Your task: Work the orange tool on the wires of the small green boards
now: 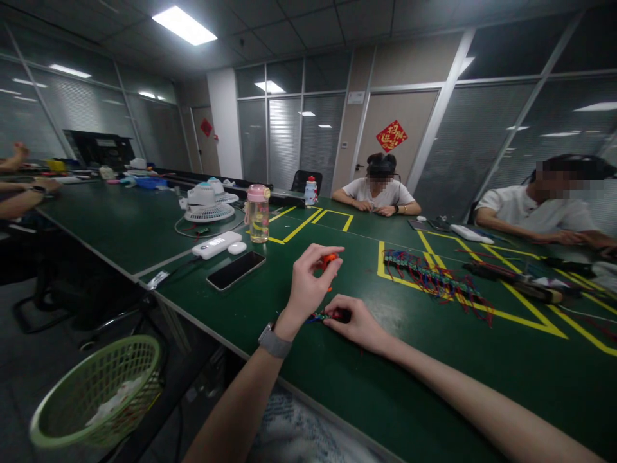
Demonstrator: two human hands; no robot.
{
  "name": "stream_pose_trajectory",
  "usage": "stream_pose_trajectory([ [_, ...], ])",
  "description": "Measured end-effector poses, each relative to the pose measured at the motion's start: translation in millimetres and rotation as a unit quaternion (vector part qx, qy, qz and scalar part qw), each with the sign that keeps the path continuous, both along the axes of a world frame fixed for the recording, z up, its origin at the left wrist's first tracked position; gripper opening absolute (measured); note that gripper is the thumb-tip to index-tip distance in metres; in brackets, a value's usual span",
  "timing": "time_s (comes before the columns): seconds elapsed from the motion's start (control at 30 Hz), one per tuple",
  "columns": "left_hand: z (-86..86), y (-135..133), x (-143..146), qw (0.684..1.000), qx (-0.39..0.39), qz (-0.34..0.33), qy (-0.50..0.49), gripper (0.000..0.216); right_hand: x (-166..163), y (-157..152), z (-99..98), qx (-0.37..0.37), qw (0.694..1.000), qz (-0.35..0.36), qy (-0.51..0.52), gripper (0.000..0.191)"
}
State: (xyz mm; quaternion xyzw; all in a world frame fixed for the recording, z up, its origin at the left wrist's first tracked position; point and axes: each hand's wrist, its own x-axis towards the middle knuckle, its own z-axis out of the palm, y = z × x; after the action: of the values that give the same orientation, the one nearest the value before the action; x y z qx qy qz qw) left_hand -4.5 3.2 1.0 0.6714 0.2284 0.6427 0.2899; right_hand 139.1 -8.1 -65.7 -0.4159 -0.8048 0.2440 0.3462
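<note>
My left hand (309,283), with a watch on its wrist, is raised above the table. Its thumb and fingers curl around a small orange object (330,260), whose kind I cannot make out. Lower and to the right, my right hand (355,325) rests at the tabletop. Its fingertips pinch a small circuit board (319,316) with thin wires, partly hidden behind my left wrist and my right fingers. To the right lies a long row of similar wired circuit boards (434,276), with red and blue wires spilling out.
A black phone (236,270), a white power strip (216,245), a pink-lidded bottle (259,215) and white fans (208,202) stand left on the green table (337,392). A green basket (96,392) is on the floor. Co-workers sit across and to the right.
</note>
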Motion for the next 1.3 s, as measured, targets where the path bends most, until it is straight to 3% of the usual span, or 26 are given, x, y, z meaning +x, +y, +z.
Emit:
stream_pose_trajectory([
  [0.1,0.3,1.0,-2.6,0.998,0.029,0.06,0.011,0.015,0.6,0.7,-1.2,-0.001,1.0,0.0,0.0,0.008],
  [0.23,1.3,0.8,-2.3,0.997,-0.019,-0.068,-0.018,0.031,1.0,1.7,-2.0,0.001,1.0,0.0,0.009,0.007],
  [0.3,0.9,0.9,-1.8,0.995,-0.035,-0.094,-0.028,0.03,1.2,1.9,-2.1,-0.001,1.0,0.002,0.01,0.007],
  [0.47,0.7,1.6,-3.6,1.0,0.011,0.013,0.001,0.019,1.8,2.8,-4.1,-0.002,1.0,0.005,0.015,0.005],
  [0.6,0.1,2.9,-2.5,0.995,-0.035,-0.092,-0.034,0.033,1.9,3.8,-5.3,-0.001,1.0,0.008,0.015,0.005],
  [0.67,-0.7,3.6,-2.0,0.992,-0.053,-0.099,-0.051,0.033,1.8,3.8,-4.8,-0.002,1.0,0.008,0.014,0.005],
  [0.83,-0.1,3.5,-5.0,0.999,-0.003,0.044,-0.014,0.018,1.2,2.8,-2.4,-0.008,1.0,0.007,0.012,0.004],
  [0.9,0.6,3.3,-6.0,1.0,-0.008,0.016,-0.013,0.023,1.0,2.3,-1.7,-0.01,1.0,0.008,0.013,0.004],
  [1.0,-0.3,4.1,-6.0,0.995,-0.049,-0.078,-0.039,0.032,1.1,2.1,-1.8,-0.011,1.0,0.009,0.013,0.005],
  [1.07,-1.2,5.1,-6.2,0.995,-0.055,-0.069,-0.043,0.031,1.5,2.4,-2.4,-0.009,1.0,0.007,0.012,0.005],
  [1.2,-0.7,5.5,-7.1,0.999,-0.008,0.026,-0.018,0.019,2.1,2.7,-2.9,-0.007,1.0,0.01,0.013,0.005],
  [1.3,0.4,4.9,-7.0,0.998,-0.032,-0.042,-0.028,0.025,1.8,1.8,-2.1,-0.009,1.0,0.012,0.017,0.004],
])
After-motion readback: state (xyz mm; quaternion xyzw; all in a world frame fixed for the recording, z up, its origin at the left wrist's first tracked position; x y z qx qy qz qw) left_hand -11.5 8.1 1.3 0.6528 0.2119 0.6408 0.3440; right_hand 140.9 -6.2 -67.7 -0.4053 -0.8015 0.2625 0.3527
